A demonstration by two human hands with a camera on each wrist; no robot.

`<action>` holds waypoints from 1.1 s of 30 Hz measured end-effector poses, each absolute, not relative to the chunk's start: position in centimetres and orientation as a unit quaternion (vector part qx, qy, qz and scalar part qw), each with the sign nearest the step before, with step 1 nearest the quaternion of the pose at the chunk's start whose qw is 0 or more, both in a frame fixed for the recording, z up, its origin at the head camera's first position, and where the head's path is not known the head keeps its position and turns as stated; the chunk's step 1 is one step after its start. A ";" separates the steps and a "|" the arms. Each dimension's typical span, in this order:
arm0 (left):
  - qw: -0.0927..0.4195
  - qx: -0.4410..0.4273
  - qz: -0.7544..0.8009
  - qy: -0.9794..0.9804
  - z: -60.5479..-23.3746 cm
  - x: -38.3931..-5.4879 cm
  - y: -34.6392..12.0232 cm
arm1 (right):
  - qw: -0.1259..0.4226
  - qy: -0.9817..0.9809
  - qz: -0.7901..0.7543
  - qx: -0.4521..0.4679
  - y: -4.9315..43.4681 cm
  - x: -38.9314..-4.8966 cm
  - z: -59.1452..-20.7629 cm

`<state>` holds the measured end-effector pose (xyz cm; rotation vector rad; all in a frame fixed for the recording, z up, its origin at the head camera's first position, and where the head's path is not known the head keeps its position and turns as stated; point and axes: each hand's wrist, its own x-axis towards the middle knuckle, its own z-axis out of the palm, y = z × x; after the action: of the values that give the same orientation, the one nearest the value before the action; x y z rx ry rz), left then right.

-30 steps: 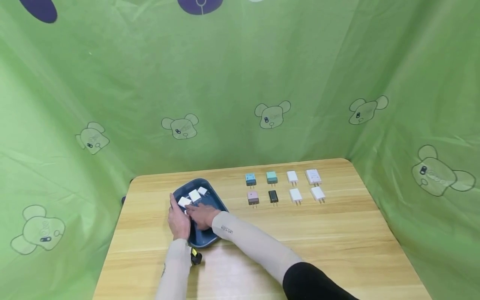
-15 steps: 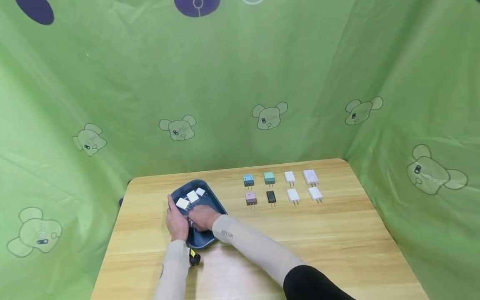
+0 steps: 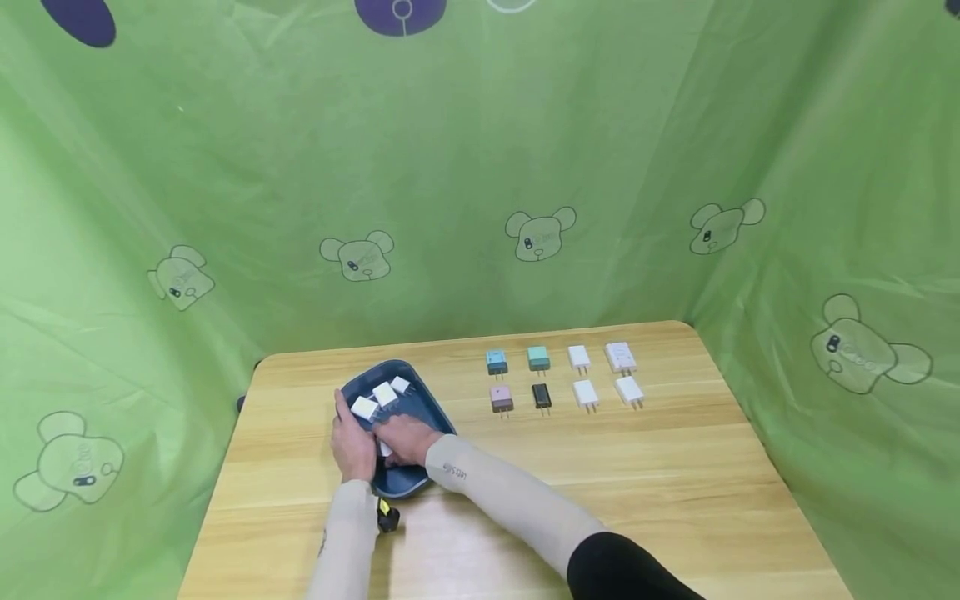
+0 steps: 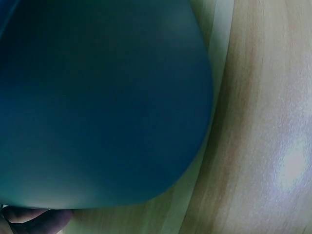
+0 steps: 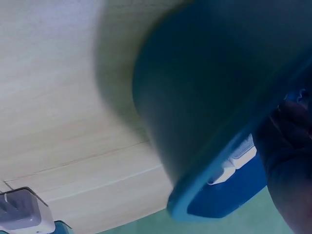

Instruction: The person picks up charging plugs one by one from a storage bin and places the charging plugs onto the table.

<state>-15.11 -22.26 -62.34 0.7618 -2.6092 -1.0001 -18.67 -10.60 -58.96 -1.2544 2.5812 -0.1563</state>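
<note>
My left hand [image 3: 352,446] grips the left side of a dark blue tray [image 3: 430,398]; its fingers [image 4: 44,222] show at the tray's edge in the left wrist view. Inside the tray, my right hand [image 3: 407,440] has curled fingers around a white plug-in charger [image 3: 386,448], partly hidden by the hand. Three more white chargers lie toward the tray's far end: one by the left fingertips [image 3: 365,407], a middle charger [image 3: 385,394] and a small charger [image 3: 401,385]. The right wrist view shows the tray's outer wall [image 5: 204,83] and the shadowed right hand [image 5: 292,165].
Two rows of chargers lie right of the tray, prongs toward me. The far row has a blue charger [image 3: 497,362], a green charger [image 3: 538,358] and two white ones; the near row has a pink charger [image 3: 501,398], a black charger [image 3: 542,396] and two white ones. Green cloth [image 3: 450,167] surrounds the wooden table [image 3: 600,500].
My right hand's fingers have gone from stretched over the chargers to curled around a white one, lower in the tray. The left hand stays at the tray's side.
</note>
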 end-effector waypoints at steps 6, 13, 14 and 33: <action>0.123 0.259 -0.345 -0.894 -62.4 -15.1 -22.3 | 0.146 0.889 -0.049 -0.431 -10.4 -18.4 -58.8; 0.121 0.262 -0.340 -0.895 -62.3 -15.1 -22.3 | 0.167 0.895 -0.059 -0.409 -10.8 -18.1 -58.9; 0.123 0.261 -0.337 -0.896 -62.3 -15.1 -22.3 | 0.173 0.897 -0.061 -0.403 -10.8 -18.1 -58.9; 0.117 0.263 -0.340 -0.895 -62.5 -15.1 -22.3 | 0.170 0.904 -0.089 -0.383 -10.6 -17.9 -59.3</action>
<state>-15.09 -22.28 -62.51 0.7698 -2.6195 -0.9963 -17.91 -10.65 -59.34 -1.0875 2.5676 -0.2525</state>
